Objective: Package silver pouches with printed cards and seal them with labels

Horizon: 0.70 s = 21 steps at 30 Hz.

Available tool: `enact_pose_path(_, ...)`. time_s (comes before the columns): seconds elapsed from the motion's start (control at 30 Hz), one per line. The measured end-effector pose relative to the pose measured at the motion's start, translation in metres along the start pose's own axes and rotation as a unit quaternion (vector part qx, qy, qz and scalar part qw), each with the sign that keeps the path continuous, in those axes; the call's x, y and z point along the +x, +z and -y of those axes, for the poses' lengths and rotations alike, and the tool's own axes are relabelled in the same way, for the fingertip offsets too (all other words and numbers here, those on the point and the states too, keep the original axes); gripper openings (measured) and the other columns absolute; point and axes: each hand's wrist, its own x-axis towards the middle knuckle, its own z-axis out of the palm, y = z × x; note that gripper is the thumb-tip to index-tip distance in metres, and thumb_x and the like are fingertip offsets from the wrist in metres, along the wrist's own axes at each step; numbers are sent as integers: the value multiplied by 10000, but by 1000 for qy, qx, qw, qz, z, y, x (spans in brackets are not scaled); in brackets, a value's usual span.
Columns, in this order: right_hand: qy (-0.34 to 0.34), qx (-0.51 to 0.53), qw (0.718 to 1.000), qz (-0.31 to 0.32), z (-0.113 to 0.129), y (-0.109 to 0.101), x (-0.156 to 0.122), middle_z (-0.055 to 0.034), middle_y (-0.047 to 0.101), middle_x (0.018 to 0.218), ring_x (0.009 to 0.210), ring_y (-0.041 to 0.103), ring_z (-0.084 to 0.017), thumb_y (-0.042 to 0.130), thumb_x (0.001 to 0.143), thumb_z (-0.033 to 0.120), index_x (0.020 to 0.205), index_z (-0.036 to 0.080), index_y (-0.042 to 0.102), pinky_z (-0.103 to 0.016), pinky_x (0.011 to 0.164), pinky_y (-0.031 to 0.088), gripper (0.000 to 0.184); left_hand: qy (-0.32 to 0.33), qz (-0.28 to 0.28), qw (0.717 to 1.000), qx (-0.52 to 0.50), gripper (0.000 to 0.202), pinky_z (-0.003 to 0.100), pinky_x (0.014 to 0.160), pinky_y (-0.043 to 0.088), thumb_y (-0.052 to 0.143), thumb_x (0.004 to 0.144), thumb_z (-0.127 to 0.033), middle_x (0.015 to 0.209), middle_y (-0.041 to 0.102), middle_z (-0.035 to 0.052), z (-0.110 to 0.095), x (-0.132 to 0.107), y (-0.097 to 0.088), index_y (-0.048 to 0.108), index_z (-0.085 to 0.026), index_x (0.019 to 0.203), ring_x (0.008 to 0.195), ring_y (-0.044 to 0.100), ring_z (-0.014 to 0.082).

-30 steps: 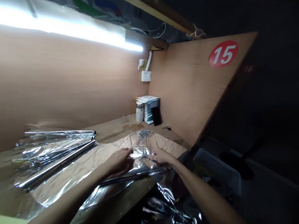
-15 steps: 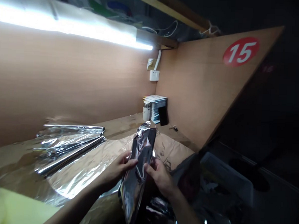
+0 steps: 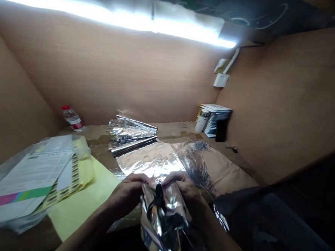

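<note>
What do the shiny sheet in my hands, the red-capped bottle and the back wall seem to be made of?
The shiny sheet: probably metallised film or foil, mirror-bright, with crumpled reflections; which one, I can't tell. The red-capped bottle: likely clear plastic, glossy, see-through above its label. The back wall: perhaps wood-look board, fairly matt, brown with faint streaks.

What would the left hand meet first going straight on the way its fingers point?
Past the silver film it holds, the left hand would probably meet the right hand, which faces it just across the film's upper edge. Depth is hard to judge here.
</note>
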Motion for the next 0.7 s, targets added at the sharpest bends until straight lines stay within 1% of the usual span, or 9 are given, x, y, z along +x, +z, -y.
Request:
enact_pose_path(0.07,-54,-110,992,22,-2,6,8,-47,720,790,752,670,-197,594,824,200,831,194,812,-314,731,525,218,-16,1,1000,-25,144,262,608,483,753,729,-233,765,702,54,1,-11,-15,712,-144,834,668,650,174)
enact_pose_path(0.2,-176,-358,917,26,-11,14,19,-49,660,861,768,616,-183,566,905,267,975,242,832,-303,722,507,276,18,-49,998,29,395,272,607,513,741,853,-384,890,681,2,11,-31,-35,513,-266,1152,711,673,181)
enact_pose_path(0.23,-163,-359,919,17,-14,17,21,-52,651,888,784,616,-186,561,933,313,1022,241,818,-305,730,513,281,34,-66,995,70,531,288,635,538,784,826,-363,964,690,10,15,-35,-36,454,-290,1236,752,694,194)
enact_pose_path(0.3,-97,-270,958,-18,-22,24,23,-64,670,987,843,644,-198,494,1002,426,1152,239,756,-330,788,538,355,74,-104,981,147,780,339,709,582,823,794,-315,1170,674,64,24,-42,-36,329,-322,1397,854,725,225)
enact_pose_path(0.4,-9,-129,989,-68,-40,42,21,-95,696,1134,911,687,-232,448,1023,598,1315,249,618,-393,859,560,486,143,-199,947,210,896,395,808,600,773,847,-334,1300,617,105,41,-46,-32,195,-339,1531,947,728,243)
enact_pose_path(0.5,-19,-177,974,-140,-62,63,15,-119,714,1067,885,688,-260,487,991,673,1224,211,611,-390,830,557,532,191,-220,937,195,814,403,955,561,766,867,-355,1316,620,102,58,-49,-27,285,-299,1521,1083,689,257)
enact_pose_path(0.57,-37,-235,943,-232,-76,73,9,-132,718,945,810,676,-281,512,939,748,1083,194,624,-389,764,546,583,196,-216,936,199,508,387,988,530,656,959,-428,1283,649,101,69,-52,-25,463,-259,1398,1102,662,252)
enact_pose_path(0.63,-42,-263,920,-288,-88,79,3,-140,716,871,764,668,-299,558,869,807,1018,201,626,-397,724,538,628,189,-253,921,230,349,368,881,541,497,1030,-513,1093,705,100,78,-56,-22,593,-233,1214,949,669,242)
enact_pose_path(0.7,-29,-236,928,-286,-97,82,-1,-127,723,859,757,676,-290,555,879,797,1026,212,627,-392,721,552,607,199,-306,898,247,386,362,757,528,447,1030,-565,878,698,88,88,-60,-17,647,-240,1087,785,648,241)
